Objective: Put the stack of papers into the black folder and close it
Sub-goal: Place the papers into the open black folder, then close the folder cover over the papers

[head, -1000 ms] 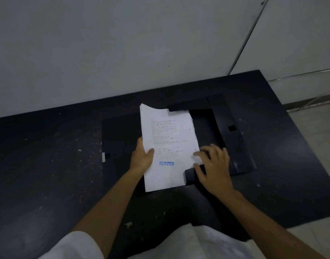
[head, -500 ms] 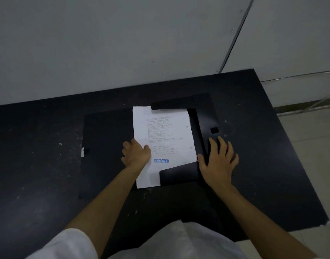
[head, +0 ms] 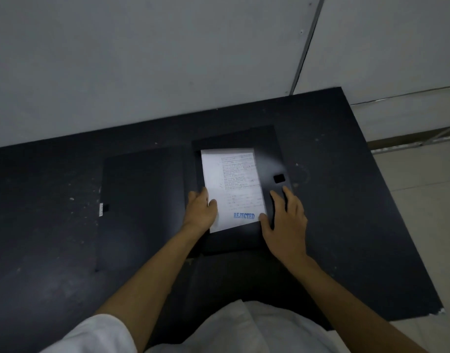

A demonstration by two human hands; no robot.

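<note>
The black folder (head: 142,200) lies open on the black table. Its right half carries black flaps at the top, right and bottom. The stack of white papers (head: 234,184), stamped REJECTED in blue, sits in that right half with its edges tucked under the flaps. My left hand (head: 201,212) grips the stack's lower left edge, thumb on top. My right hand (head: 282,217) lies flat, fingers spread, on the right flap (head: 272,161) beside the papers. The stack's left edge is still outside any flap.
The black table (head: 346,200) stands against a grey wall (head: 167,59). Its right edge drops to a pale tiled floor (head: 422,225). A small white tab (head: 100,209) sits at the folder's left edge. The table top around the folder is bare and scuffed.
The papers slid right and down into the folder's right half, under the flaps. My right hand moved from the papers onto the right flap. The camera view shifted.
</note>
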